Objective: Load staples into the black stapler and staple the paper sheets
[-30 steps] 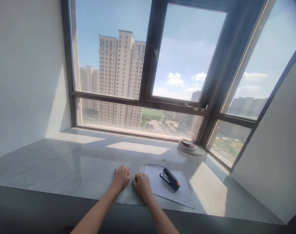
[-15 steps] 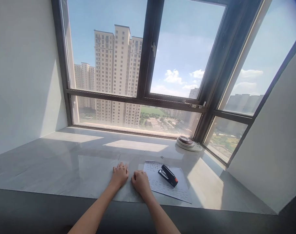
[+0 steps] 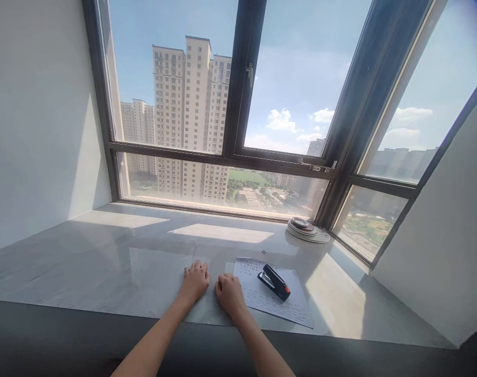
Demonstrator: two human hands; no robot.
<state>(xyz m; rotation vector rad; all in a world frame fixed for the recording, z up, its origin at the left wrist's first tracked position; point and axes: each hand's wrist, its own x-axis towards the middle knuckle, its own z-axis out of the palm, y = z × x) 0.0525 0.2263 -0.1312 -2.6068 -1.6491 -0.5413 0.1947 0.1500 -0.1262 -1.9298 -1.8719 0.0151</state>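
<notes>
My left hand (image 3: pixel 196 279) rests on the grey marble sill (image 3: pixel 85 267), its fingers slightly curled and closed together; whether anything is under them is hidden. Just right of it, my right hand (image 3: pixel 229 293) lies on the sill with curled fingers, beside the left edge of a printed paper sheet (image 3: pixel 254 296). What is inside its curl cannot be made out. On the sheet lies a black stapler (image 3: pixel 275 283) with a red part at its right end. Two tiny staple strips (image 3: pixel 264 252) lie beyond the sheet.
A stack of round plates or mats (image 3: pixel 307 231) sits at the back right by the window frame (image 3: pixel 324 209). Walls bound the sill left and right; its front edge runs under my forearms.
The view has shifted slightly, so the sill things appear a little further right. Both hands stay in place on the sill.
</notes>
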